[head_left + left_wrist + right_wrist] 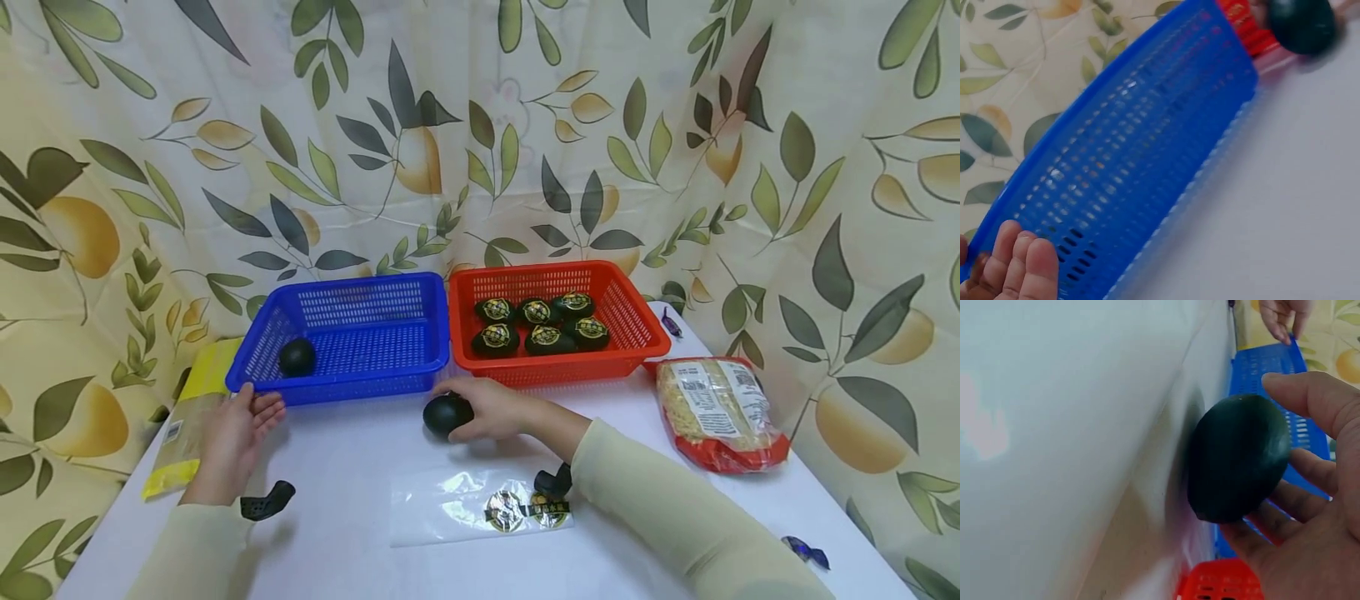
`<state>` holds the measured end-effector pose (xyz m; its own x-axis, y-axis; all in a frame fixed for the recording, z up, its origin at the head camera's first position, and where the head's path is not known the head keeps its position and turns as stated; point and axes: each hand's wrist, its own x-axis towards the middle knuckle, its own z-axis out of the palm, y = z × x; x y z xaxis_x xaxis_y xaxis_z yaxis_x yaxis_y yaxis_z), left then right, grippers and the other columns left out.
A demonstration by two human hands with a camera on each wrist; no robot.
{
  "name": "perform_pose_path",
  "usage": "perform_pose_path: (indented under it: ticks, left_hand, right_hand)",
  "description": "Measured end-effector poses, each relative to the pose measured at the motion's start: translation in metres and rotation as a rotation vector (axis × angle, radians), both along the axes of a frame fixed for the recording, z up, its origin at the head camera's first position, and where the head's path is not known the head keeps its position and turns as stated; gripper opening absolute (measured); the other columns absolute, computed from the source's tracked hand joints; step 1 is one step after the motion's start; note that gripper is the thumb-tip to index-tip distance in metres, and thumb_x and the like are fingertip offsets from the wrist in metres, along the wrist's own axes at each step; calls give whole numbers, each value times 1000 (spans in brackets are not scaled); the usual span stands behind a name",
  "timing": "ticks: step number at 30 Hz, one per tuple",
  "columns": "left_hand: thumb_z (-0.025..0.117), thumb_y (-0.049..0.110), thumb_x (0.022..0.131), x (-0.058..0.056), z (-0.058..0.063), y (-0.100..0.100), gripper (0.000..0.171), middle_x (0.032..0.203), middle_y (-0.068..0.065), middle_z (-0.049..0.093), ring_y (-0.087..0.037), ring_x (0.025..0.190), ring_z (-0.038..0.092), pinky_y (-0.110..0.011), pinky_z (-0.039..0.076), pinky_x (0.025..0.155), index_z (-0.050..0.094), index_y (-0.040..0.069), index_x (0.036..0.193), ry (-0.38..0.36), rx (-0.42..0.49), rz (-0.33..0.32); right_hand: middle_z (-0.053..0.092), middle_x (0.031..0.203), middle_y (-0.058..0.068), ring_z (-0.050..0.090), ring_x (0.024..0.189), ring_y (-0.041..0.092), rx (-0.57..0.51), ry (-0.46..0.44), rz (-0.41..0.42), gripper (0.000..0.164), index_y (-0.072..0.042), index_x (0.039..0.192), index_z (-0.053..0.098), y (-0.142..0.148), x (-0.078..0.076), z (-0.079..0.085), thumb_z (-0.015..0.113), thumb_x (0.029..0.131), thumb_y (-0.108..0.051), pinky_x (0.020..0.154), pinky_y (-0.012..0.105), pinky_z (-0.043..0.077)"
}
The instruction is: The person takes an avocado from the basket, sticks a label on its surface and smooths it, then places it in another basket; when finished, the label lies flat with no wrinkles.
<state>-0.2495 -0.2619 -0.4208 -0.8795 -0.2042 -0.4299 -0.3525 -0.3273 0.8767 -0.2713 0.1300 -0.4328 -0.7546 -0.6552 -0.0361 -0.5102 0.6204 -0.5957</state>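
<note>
A dark green, smooth oval avocado point(1238, 456) is held in my right hand point(491, 408), thumb on one side and fingers on the other, close over the white table. My left hand point(234, 433) is at the front left corner of the blue basket point(390, 385), its fingers point(1038, 269) fairly straight beside the basket wall. Inside that basket, near its left end, lies another dark avocado point(297, 357). The red basket point(540, 372) to its right holds several dark avocados point(551, 339) with gold labels. In front of my right hand lies a flat clear plastic bag point(450, 508) with gold-and-black prints.
On the left, a yellow-and-clear packet point(183, 425) lies alongside the blue basket. A red-and-clear food bag point(716, 412) stands at the right. Small purple wrapped pieces lie near the table's right edge, one of them a wrapper point(806, 552). A patterned curtain point(480, 167) hangs behind.
</note>
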Motion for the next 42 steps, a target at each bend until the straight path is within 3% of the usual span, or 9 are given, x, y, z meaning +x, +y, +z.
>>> perform_pose_path:
  ticks: [4, 10, 15, 18, 20, 23, 26, 34, 42]
  left_hand:
    - [36, 47, 111, 7, -7, 17, 41, 110, 3, 67, -9, 100, 68, -23, 58, 93, 46, 14, 132, 56, -121, -157]
    - [50, 30, 111, 32, -11, 69, 37, 112, -10, 71, -18, 97, 68, -24, 60, 84, 57, -2, 129, 257, -511, -484]
    - [72, 23, 98, 62, -7, 132, 22, 94, 0, 71, -15, 85, 64, -28, 55, 74, 73, 6, 113, 495, -948, -792]
    - [81, 29, 90, 77, -8, 165, 31, 93, 3, 67, -12, 84, 61, -33, 53, 74, 75, 11, 114, 591, -1138, -970]
    - [85, 34, 85, 83, -11, 181, 39, 95, 2, 64, -12, 84, 58, -34, 52, 75, 74, 12, 117, 611, -1227, -1047]
    - [88, 41, 80, 87, -19, 197, 51, 97, 3, 61, -12, 84, 59, -35, 55, 79, 73, 15, 121, 585, -1330, -1091]
    - [89, 45, 78, 86, -26, 204, 53, 98, 4, 61, -12, 85, 59, -37, 56, 82, 72, 16, 119, 533, -1355, -1097]
    - [91, 45, 76, 84, -34, 205, 53, 99, 6, 61, -14, 89, 59, -39, 54, 86, 71, 17, 116, 486, -1281, -1089]
    - [92, 43, 76, 87, -33, 206, 53, 100, 5, 61, -15, 90, 59, -38, 53, 86, 70, 16, 115, 511, -1253, -1085]
  right_hand:
    - [58, 145, 3, 56, 130, 22, 7, 33, 1, 64, -19, 145, 55, 7, 4, 7, 82, 88, -27, 112, 44, 48]
    - [61, 142, 3, 57, 130, 23, -24, 115, 4, 53, -15, 140, 59, 21, 20, 20, 78, 92, -28, 111, 45, 50]
    - [70, 122, 4, 65, 109, 19, 12, 74, 47, 32, -14, 127, 70, 37, 48, 26, 74, 96, -23, 92, 35, 58]
    - [71, 111, 1, 63, 96, 11, 100, 30, 88, 29, -15, 122, 74, 43, 64, 24, 75, 94, -22, 84, 26, 55]
    - [70, 107, -2, 60, 92, 7, 148, -1, 97, 30, -17, 121, 75, 44, 74, 20, 78, 92, -24, 83, 24, 52]
    - [66, 105, -5, 56, 90, 4, 211, 7, 105, 37, -19, 121, 75, 43, 87, 11, 83, 86, -27, 84, 24, 50]
    - [63, 106, -9, 53, 91, 1, 258, 35, 94, 41, -21, 121, 74, 40, 95, 3, 85, 83, -31, 86, 23, 49]
    - [59, 104, -13, 52, 95, 2, 218, 1, 27, 29, -25, 110, 73, 42, 102, -11, 84, 82, -23, 90, 24, 49]
    - [56, 88, -14, 49, 87, 4, 130, 16, 54, 18, -26, 92, 64, 47, 104, -14, 78, 88, -15, 79, 22, 44]
